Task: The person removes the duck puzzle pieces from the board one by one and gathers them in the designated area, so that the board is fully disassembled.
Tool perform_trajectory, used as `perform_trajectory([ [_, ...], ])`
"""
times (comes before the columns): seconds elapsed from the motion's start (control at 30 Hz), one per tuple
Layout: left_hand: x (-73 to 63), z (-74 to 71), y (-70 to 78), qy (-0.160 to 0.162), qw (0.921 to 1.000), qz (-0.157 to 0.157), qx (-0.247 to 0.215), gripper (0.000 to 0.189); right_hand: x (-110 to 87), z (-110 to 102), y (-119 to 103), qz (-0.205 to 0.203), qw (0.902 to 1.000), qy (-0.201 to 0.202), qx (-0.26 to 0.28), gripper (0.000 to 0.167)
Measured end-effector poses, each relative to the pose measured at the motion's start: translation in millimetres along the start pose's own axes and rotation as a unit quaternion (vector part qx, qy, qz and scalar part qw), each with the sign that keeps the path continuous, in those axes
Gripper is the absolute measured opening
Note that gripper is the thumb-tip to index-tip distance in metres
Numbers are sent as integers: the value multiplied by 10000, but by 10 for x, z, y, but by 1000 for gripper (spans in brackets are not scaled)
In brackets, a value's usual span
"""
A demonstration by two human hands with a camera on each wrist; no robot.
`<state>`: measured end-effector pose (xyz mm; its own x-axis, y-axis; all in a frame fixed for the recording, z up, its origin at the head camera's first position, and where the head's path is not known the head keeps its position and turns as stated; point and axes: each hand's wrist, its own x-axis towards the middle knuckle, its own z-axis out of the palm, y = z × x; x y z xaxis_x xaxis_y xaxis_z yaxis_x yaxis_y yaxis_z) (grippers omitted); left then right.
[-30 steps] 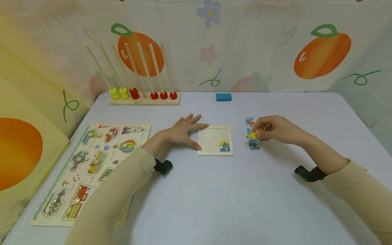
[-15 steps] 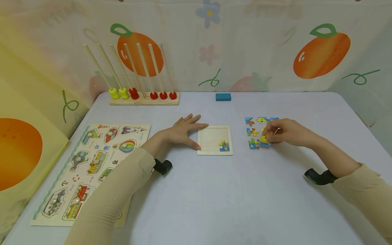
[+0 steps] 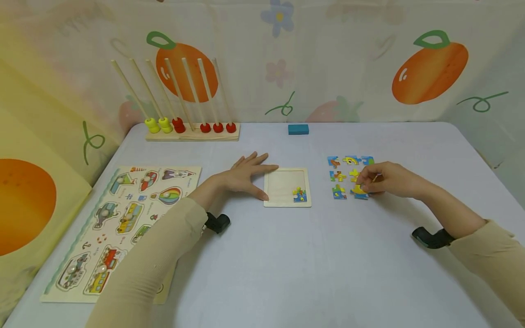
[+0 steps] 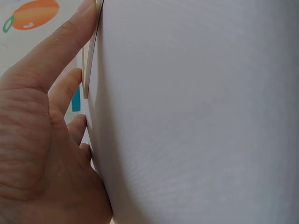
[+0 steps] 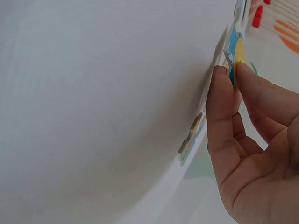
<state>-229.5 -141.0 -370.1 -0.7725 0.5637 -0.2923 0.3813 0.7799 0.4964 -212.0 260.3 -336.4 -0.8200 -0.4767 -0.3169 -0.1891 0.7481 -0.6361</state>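
Note:
My right hand [image 3: 385, 179] pinches a yellow and blue jigsaw piece [image 5: 233, 52] between thumb and fingers, low over the lower right of a group of loose jigsaw pieces [image 3: 338, 176]. Beside that group, to the left, lies a square wooden puzzle frame [image 3: 287, 204]. Joined blue and yellow pieces [image 3: 300, 195] fill its lower right corner. Fingers spread, my left hand [image 3: 246, 176] rests on the table, its thumb and forefinger touching the frame's left edge. The left wrist view shows this hand [image 4: 42, 116] against the frame's edge [image 4: 87, 70].
A large vehicle peg puzzle board [image 3: 123, 218] lies at the left, partly under my left sleeve. Behind it stands a wooden bead counting rack [image 3: 193, 135] with upright rods. A teal block [image 3: 298, 130] lies at the back edge of the white table [image 3: 295, 264].
My right hand has moved right and slightly nearer with the jigsaw piece, uncovering several loose pieces. The left hand and the frame have stayed in place.

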Motion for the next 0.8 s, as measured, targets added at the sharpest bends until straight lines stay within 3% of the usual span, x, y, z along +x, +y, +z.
perform_trajectory([
  [0.4,6,4,3,-16,10000,-12,5,91,10,29,-11,40,9999,-42,92,17],
  [0.8,8,2,-13,4,10000,17,-11,91,54,54,1,81,9994,196,-269,16],
])
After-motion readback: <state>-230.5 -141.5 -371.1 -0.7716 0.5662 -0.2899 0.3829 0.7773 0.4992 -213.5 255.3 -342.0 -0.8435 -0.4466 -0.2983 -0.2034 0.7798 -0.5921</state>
